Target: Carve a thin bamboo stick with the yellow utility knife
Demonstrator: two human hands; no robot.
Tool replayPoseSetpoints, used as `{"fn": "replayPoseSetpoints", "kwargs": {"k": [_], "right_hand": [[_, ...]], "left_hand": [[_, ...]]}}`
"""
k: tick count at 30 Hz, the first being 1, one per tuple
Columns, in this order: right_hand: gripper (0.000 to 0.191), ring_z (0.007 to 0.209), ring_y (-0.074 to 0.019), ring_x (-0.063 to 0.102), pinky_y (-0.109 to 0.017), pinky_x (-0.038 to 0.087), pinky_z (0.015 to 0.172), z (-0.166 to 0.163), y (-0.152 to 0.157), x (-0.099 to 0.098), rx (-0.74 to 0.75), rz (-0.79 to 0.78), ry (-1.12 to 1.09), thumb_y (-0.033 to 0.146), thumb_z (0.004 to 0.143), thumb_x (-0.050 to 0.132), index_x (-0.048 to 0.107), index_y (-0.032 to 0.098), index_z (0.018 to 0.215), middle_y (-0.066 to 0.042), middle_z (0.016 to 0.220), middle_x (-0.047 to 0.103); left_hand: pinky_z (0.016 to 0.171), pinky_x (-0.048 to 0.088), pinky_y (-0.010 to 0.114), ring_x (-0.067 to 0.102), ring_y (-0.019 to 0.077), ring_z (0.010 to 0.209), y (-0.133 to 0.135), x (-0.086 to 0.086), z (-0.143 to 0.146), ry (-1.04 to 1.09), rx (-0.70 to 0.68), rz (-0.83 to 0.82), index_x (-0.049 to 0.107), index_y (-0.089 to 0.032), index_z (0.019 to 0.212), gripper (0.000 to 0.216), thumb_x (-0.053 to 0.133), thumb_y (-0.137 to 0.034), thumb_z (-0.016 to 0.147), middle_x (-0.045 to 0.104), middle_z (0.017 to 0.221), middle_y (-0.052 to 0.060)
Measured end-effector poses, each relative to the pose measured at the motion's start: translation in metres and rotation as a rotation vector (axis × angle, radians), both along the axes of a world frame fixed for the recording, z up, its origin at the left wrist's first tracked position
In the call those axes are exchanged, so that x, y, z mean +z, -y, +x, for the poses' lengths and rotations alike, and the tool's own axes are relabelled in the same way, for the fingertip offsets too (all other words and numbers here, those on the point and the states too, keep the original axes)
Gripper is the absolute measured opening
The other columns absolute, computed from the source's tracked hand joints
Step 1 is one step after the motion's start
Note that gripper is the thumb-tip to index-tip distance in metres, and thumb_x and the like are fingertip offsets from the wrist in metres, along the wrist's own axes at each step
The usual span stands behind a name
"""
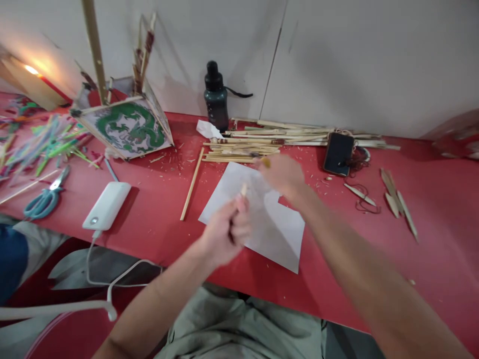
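Note:
My left hand (227,232) is closed in a fist around a short pale wooden stick (244,189), whose tip sticks up past my thumb. Smeared by motion, my right hand (284,174) grips a small tool with a yellowish end (266,162); its kind is too blurred to make out. Both hands are over a white sheet of paper (284,234) on the red table. Beyond the right hand lies a bundle of thin bamboo sticks (239,149), and one loose stick (192,184) rests left of the paper.
A lantern with a green dragon (130,127), a lit candle (56,89) and a dark bottle (216,99) stand at the back. Blue scissors (43,202) and a white power bank (107,205) are left. A phone (339,153) and carved wooden pieces (398,197) lie right.

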State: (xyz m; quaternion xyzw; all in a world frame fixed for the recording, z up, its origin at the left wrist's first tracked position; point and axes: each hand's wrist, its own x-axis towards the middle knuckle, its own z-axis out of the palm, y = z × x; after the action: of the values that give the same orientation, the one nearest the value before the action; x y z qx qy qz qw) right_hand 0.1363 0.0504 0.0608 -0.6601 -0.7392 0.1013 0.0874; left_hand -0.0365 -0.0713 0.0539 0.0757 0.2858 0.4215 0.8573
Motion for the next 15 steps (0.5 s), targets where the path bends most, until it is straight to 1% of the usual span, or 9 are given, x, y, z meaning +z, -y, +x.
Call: {"fn": "replayPoseSetpoints", "kwargs": {"k": [1, 3, 4, 6, 8, 9, 11, 13, 15], "right_hand": [[0.057, 0.059, -0.0193, 0.048, -0.033, 0.024, 0.058, 0.003, -0.004, 0.004, -0.056, 0.033, -0.023, 0.063, 0.099, 0.037, 0.063, 0.021, 0.072, -0.009, 0.069, 0.062], [0.053, 0.061, -0.0186, 0.046, -0.033, 0.022, 0.058, 0.008, -0.003, 0.008, -0.005, 0.143, -0.062, 0.063, 0.099, 0.039, 0.059, 0.022, 0.072, -0.007, 0.071, 0.061], [0.053, 0.061, -0.0181, 0.045, -0.033, 0.021, 0.058, 0.008, 0.002, 0.007, 0.036, 0.14, -0.075, 0.064, 0.098, 0.04, 0.057, 0.022, 0.071, -0.006, 0.07, 0.059], [0.05, 0.059, -0.0169, 0.041, -0.033, 0.02, 0.058, 0.008, 0.018, 0.0, 0.124, 0.083, -0.112, 0.062, 0.098, 0.042, 0.051, 0.023, 0.067, -0.004, 0.065, 0.055], [0.049, 0.057, -0.0158, 0.036, -0.033, 0.019, 0.058, 0.007, 0.035, -0.012, 0.132, 0.052, -0.176, 0.059, 0.098, 0.042, 0.046, 0.023, 0.065, -0.002, 0.062, 0.051], [0.049, 0.056, -0.0153, 0.035, -0.033, 0.019, 0.057, 0.009, 0.043, -0.019, 0.116, 0.063, -0.211, 0.06, 0.098, 0.042, 0.043, 0.024, 0.064, -0.001, 0.061, 0.049], [0.052, 0.055, -0.0146, 0.033, -0.033, 0.018, 0.057, 0.014, 0.053, -0.032, 0.079, 0.114, -0.288, 0.064, 0.097, 0.04, 0.038, 0.024, 0.064, 0.0, 0.058, 0.044], [0.055, 0.053, -0.014, 0.032, -0.032, 0.018, 0.056, 0.021, 0.058, -0.042, 0.054, 0.172, -0.371, 0.068, 0.097, 0.038, 0.034, 0.025, 0.064, 0.001, 0.055, 0.04], [0.055, 0.051, -0.0136, 0.033, -0.032, 0.018, 0.055, 0.028, 0.06, -0.049, 0.036, 0.216, -0.445, 0.07, 0.097, 0.038, 0.032, 0.026, 0.065, 0.002, 0.054, 0.038]], "left_hand": [[0.038, 0.006, 0.019, 0.001, 0.0066, 0.046, 0.006, -0.003, 0.001, -0.014, -0.015, -0.002, 0.04, -0.022, 0.08, 0.029, 0.054, -0.038, 0.101, 0.01, 0.058, -0.011], [0.038, 0.006, 0.018, 0.001, 0.0059, 0.046, 0.013, -0.013, 0.0, -0.116, 0.147, 0.037, 0.041, -0.022, 0.08, 0.032, 0.062, -0.04, 0.096, 0.011, 0.058, -0.011], [0.039, 0.007, 0.018, 0.003, 0.0055, 0.046, 0.013, -0.018, -0.001, -0.185, 0.194, 0.063, 0.041, -0.022, 0.08, 0.033, 0.064, -0.04, 0.094, 0.012, 0.058, -0.011], [0.039, 0.007, 0.018, 0.005, 0.0047, 0.046, 0.005, -0.027, -0.004, -0.326, 0.237, 0.127, 0.044, -0.021, 0.081, 0.033, 0.067, -0.042, 0.092, 0.014, 0.058, -0.012], [0.04, 0.009, 0.019, 0.009, 0.0041, 0.045, -0.009, -0.033, -0.007, -0.477, 0.255, 0.222, 0.046, -0.021, 0.08, 0.038, 0.067, -0.05, 0.09, 0.018, 0.058, -0.011], [0.041, 0.011, 0.019, 0.013, 0.0041, 0.045, -0.018, -0.034, -0.007, -0.568, 0.272, 0.29, 0.047, -0.02, 0.079, 0.041, 0.065, -0.055, 0.09, 0.022, 0.058, -0.011], [0.044, 0.015, 0.022, 0.022, 0.0053, 0.046, -0.036, -0.036, -0.005, -0.782, 0.292, 0.487, 0.047, -0.02, 0.076, 0.047, 0.058, -0.062, 0.093, 0.029, 0.058, -0.008], [0.05, 0.021, 0.024, 0.033, 0.0074, 0.051, -0.054, -0.037, -0.002, -1.063, 0.285, 0.749, 0.048, -0.019, 0.074, 0.047, 0.05, -0.059, 0.099, 0.038, 0.059, -0.004], [0.054, 0.024, 0.026, 0.038, 0.0091, 0.054, -0.069, -0.041, 0.002, -1.272, 0.25, 0.926, 0.049, -0.019, 0.076, 0.045, 0.044, -0.055, 0.103, 0.043, 0.06, -0.003]]}}
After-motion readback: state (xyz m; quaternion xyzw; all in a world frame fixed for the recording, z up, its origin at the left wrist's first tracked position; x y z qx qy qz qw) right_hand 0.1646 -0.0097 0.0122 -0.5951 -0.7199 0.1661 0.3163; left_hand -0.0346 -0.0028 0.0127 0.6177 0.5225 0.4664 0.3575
